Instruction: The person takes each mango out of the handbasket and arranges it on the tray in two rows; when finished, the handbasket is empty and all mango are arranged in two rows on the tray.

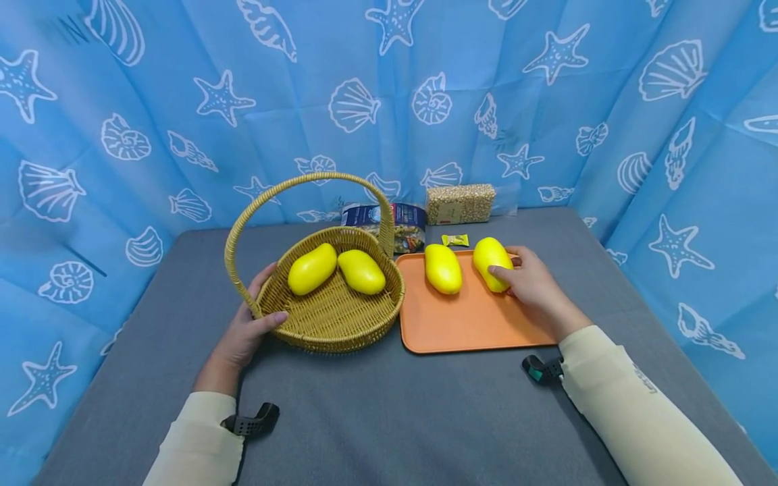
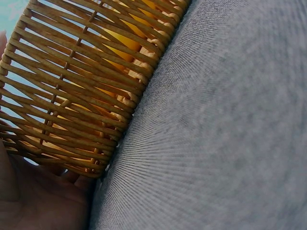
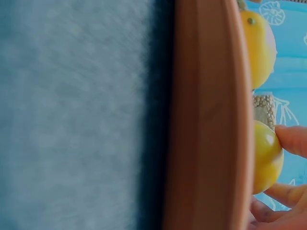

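Observation:
My left hand grips the left side of a round wicker basket, thumb over the rim and fingers behind the wall. Inside the basket lie two yellow mangoes, a left mango and a right mango. Beside it is an orange tray. At the tray's far side, my right hand holds a mango between thumb and fingers; the right wrist view shows fingertips on this mango. Another mango rests on the tray to its left.
Behind the tray lie a small yellow packet and a block-shaped pack of pale grains. A blue printed bag stands behind the basket, partly hidden by its tall arched handle. A blue patterned curtain borders the grey table.

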`<state>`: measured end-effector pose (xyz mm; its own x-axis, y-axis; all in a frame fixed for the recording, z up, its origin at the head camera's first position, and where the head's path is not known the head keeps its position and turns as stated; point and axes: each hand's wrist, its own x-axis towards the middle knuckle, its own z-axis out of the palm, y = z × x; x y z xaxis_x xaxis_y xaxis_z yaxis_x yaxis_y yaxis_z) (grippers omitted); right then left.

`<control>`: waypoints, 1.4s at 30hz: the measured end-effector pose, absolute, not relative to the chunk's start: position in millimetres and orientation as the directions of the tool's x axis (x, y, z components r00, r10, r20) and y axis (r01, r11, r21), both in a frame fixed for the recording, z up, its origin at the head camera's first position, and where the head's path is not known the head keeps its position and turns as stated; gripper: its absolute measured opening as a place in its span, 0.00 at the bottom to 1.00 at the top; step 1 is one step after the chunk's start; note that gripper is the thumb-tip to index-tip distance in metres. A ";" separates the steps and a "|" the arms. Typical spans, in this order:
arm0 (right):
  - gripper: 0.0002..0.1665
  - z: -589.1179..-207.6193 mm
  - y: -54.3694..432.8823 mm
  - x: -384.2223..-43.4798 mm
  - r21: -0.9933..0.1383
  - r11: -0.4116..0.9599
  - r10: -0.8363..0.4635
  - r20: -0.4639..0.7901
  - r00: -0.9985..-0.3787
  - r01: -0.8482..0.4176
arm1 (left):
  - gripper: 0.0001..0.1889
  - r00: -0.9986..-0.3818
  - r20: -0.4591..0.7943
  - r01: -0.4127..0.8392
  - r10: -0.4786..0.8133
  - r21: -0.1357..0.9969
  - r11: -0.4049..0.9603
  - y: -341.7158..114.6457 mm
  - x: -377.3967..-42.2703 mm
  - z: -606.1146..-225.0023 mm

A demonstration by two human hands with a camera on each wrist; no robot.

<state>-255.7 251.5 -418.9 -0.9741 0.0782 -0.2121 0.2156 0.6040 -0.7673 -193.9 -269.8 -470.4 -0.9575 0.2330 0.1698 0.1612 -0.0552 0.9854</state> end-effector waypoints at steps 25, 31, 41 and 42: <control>0.51 -415.5 256.1 -255.5 -0.777 0.587 0.090 -0.218 -0.972 0.229 | 0.48 -0.964 0.156 0.147 0.213 0.987 -0.056 -269.3 -194.4 -469.6; 0.52 -412.5 262.0 -255.1 -0.790 0.585 0.060 -0.185 -0.981 0.185 | 0.48 -0.965 0.155 0.148 0.213 0.988 -0.046 -268.5 -194.0 -469.1; 0.53 -398.1 266.0 -249.2 -0.842 0.535 0.045 -0.059 -0.997 0.074 | 0.48 -0.961 0.166 0.160 0.220 0.986 -0.046 -268.3 -194.2 -468.2; 0.53 -395.9 265.4 -248.2 -0.848 0.527 0.046 -0.038 -0.998 0.057 | 0.48 -0.961 0.167 0.161 0.220 0.986 -0.045 -268.2 -194.2 -468.1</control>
